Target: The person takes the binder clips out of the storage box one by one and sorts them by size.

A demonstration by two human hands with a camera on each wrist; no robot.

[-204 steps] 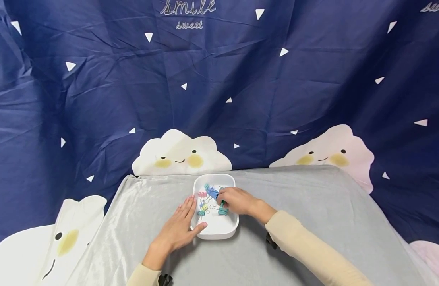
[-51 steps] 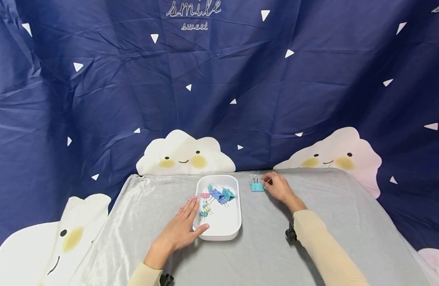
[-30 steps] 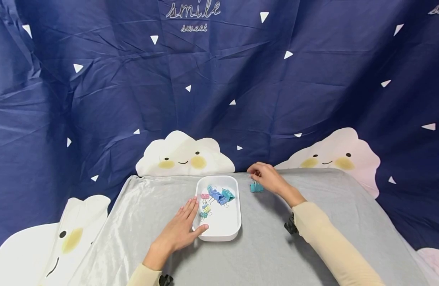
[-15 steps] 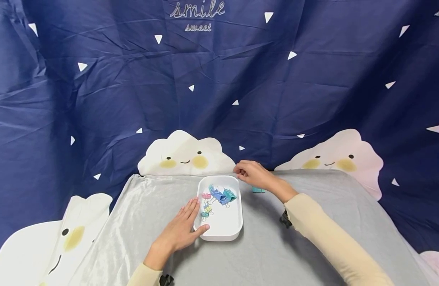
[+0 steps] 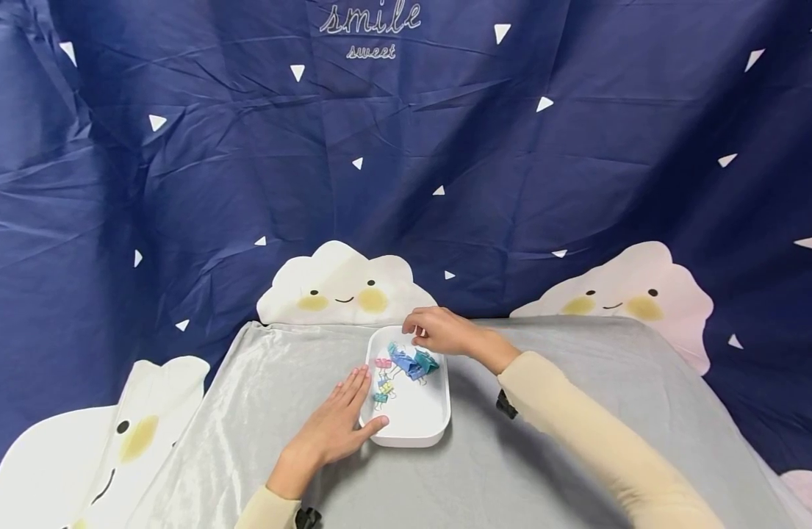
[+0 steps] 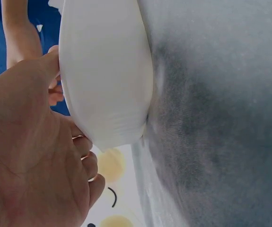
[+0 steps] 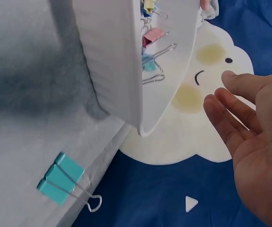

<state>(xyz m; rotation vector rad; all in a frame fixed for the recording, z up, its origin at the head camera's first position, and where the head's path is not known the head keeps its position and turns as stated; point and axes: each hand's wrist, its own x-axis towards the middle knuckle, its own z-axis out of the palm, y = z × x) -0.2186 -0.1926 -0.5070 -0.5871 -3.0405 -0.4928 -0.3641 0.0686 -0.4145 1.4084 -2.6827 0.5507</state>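
Observation:
A white tray (image 5: 412, 441) holds several binder clips: a pink one (image 5: 383, 363), blue ones (image 5: 406, 364), a dark teal one (image 5: 426, 361) and smaller ones at its left side. My left hand (image 5: 333, 426) rests on the tray's left rim, fingers straight and thumb at the front corner. Over the tray's far right corner hovers my right hand (image 5: 442, 332), fingers loosely bent; the right wrist view shows this hand (image 7: 249, 118) with nothing between thumb and fingers. A teal binder clip (image 7: 62, 178) lies on the grey cloth outside the tray in that view.
Grey cloth (image 5: 551, 411) covers the table under the tray. Behind the table's far edge hangs a dark blue curtain (image 5: 379, 198) printed with white clouds and triangles.
My right hand has moved left from beside the teal clip outside the tray to above the tray's far end, letting go of that clip's surroundings. My left hand stays on the rim.

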